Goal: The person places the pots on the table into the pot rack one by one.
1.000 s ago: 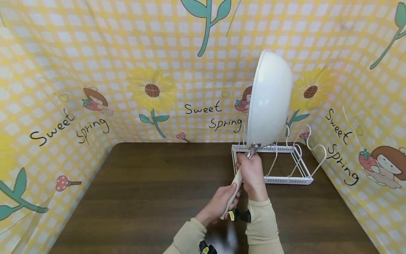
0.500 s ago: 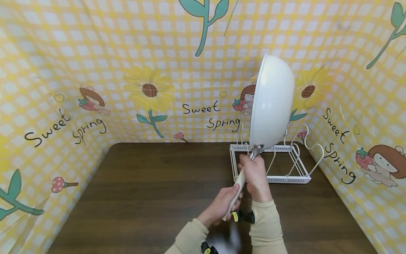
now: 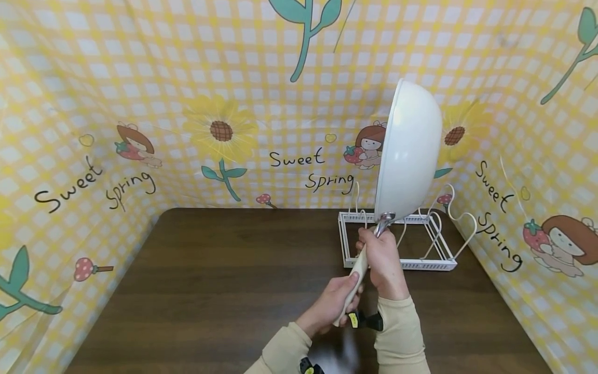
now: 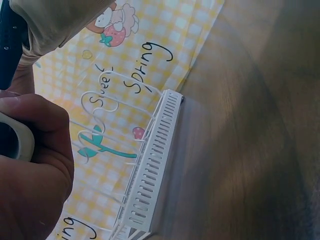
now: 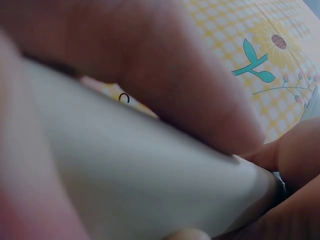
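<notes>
A white deep frying pan (image 3: 411,150) is held up on its side, its rim facing left and its rounded outside facing right. My right hand (image 3: 384,259) grips the cream handle (image 3: 356,280) just below the metal joint. Lower down, near the handle's end, my left hand (image 3: 329,304) is wrapped round it as well. Behind the hands, a white wire pan rack (image 3: 420,265) stands on the table, and the pan hides part of its back. In the right wrist view, curled fingers lie across the handle (image 5: 150,170). The pan's inside is out of sight.
Several curved wire dividers (image 3: 464,215) rise from the rack. The dark wooden table (image 3: 224,270) stretches away to the left. A yellow checked cloth (image 3: 280,104) with flower prints covers the back and both sides.
Both hands have shifted a little to the right with the pan, keeping their hold on the handle. The rack has stayed in place on the table.
</notes>
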{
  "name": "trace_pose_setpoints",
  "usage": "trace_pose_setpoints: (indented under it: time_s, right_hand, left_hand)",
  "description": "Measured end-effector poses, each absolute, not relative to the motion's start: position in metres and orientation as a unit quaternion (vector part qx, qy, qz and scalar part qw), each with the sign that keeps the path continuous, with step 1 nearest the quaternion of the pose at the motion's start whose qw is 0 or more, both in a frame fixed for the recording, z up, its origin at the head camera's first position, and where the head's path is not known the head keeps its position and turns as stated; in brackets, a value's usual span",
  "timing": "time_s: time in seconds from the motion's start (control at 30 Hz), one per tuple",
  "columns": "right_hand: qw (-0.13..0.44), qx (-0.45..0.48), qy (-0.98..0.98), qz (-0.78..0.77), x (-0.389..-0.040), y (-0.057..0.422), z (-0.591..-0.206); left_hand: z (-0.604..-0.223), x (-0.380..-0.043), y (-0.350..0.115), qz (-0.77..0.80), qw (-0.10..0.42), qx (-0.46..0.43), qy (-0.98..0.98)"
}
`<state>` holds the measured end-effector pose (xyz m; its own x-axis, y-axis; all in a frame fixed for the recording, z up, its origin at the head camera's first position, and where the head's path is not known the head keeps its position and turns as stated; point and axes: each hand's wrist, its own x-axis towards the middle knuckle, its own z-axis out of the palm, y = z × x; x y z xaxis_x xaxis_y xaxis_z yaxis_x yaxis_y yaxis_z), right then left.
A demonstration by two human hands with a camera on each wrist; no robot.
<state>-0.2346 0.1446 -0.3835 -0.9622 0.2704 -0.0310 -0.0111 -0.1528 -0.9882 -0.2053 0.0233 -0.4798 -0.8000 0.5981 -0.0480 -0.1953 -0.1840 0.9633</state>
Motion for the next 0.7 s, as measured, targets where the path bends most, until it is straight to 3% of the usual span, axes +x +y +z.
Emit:
trace_pose_setpoints:
  time_s: [0.7]
  right_hand:
    - [0.093,-0.099,-0.644,0.753,-0.2266,0.1537,-0.3786]
  left_hand:
    - [-0.4718,-0.196,0.0331,0.755,0.263,0.177,0.574]
